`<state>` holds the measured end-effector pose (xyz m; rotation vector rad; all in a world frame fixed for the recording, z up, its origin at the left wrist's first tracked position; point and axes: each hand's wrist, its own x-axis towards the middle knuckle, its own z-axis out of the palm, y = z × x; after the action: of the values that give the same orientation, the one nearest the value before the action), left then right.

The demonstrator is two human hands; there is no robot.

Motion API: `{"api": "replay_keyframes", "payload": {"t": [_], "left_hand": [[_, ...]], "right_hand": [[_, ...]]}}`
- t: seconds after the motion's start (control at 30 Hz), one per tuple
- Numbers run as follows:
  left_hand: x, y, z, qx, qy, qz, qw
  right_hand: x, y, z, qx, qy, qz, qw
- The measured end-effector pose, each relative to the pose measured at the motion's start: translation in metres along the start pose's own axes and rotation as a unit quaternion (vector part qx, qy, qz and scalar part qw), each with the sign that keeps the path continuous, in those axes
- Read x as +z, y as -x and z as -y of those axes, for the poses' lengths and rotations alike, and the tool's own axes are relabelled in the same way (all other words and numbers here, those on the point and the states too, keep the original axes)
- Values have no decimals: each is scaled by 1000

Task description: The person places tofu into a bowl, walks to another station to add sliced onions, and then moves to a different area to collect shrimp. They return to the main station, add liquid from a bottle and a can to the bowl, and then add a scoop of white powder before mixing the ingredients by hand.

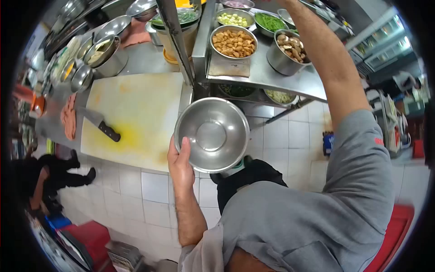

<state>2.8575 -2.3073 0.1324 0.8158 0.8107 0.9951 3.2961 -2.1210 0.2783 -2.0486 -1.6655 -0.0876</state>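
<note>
An empty metal bowl [211,135] is held upright in my left hand [181,164], with the thumb over its rim and the fingers beneath. My right arm stretches up over the metal shelf [253,75], and most of the right hand lies beyond the top edge of the view, so its fingers are hidden. Below that arm stand a bowl of orange-brown chunks [234,42], a pot of mushrooms [292,46], a bowl of green slices [270,21] and a bowl of pale green cubes [234,19].
A white cutting board [136,113] with yellow stains lies left of the bowl, a knife [108,130] on it. Pots and bowls [111,59] stand behind, near a pink cloth [69,117]. At the far left is another person [54,174]. Metal legs support the shelf.
</note>
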Motion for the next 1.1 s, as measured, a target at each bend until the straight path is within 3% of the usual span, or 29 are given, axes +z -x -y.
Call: {"api": "replay_keyframes", "payload": {"t": [0.1,0.17,0.2,0.23,0.3,0.37,0.43,0.47,0.57,0.63,0.7,0.73,0.83,0.87,0.9,0.97,1.0,1.03,1.07,1.1], "left_hand": [[18,7,5,8,-20,-53,998],[38,3,10,17,-22,-105,994],[55,0,10,32,-32,-121,992],[73,-6,10,39,-34,-133,990],[106,-21,14,61,-26,-165,984],[135,-45,16,74,-34,-201,976],[162,-72,15,66,-32,-187,980],[174,-87,13,72,-31,-192,978],[198,-130,12,82,-45,-192,977],[211,-155,14,84,-58,-196,975],[219,-178,19,92,-66,-182,977],[225,-188,22,91,-61,-184,977],[232,-215,32,98,-75,-166,978],[234,-223,35,102,-81,-163,978],[238,-230,37,107,-79,-163,978],[248,-244,40,112,-70,-153,979],[253,-250,40,102,-77,-148,981],[255,-257,42,104,-75,-146,981],[256,-264,47,103,-76,-138,982],[255,-269,52,103,-78,-132,983]], "right_hand": [[28,-34,-32,3,-28,9,1000],[60,-70,-71,-83,47,-3,995],[80,-95,-93,-91,130,53,986],[99,-115,-114,-102,121,54,986],[140,-152,-155,-221,155,-18,963],[171,-179,-178,-212,143,-12,967],[200,-201,-197,-143,126,20,982],[184,-194,-181,-97,127,76,984],[196,-202,-181,-85,82,106,987],[192,-194,-176,-133,119,170,969],[182,-177,-163,12,91,307,947],[208,-176,-189,-101,21,243,964],[209,-177,-199,-152,139,186,961],[198,-183,-195,-40,75,294,952],[204,-193,-207,-44,77,290,953],[223,-215,-238,-218,-56,12,974],[219,-223,-239,-225,-42,-30,973],[212,-229,-244,-225,-39,-33,973],[193,-230,-240,-150,-180,65,970],[173,-229,-231,-69,-316,161,932]]}}
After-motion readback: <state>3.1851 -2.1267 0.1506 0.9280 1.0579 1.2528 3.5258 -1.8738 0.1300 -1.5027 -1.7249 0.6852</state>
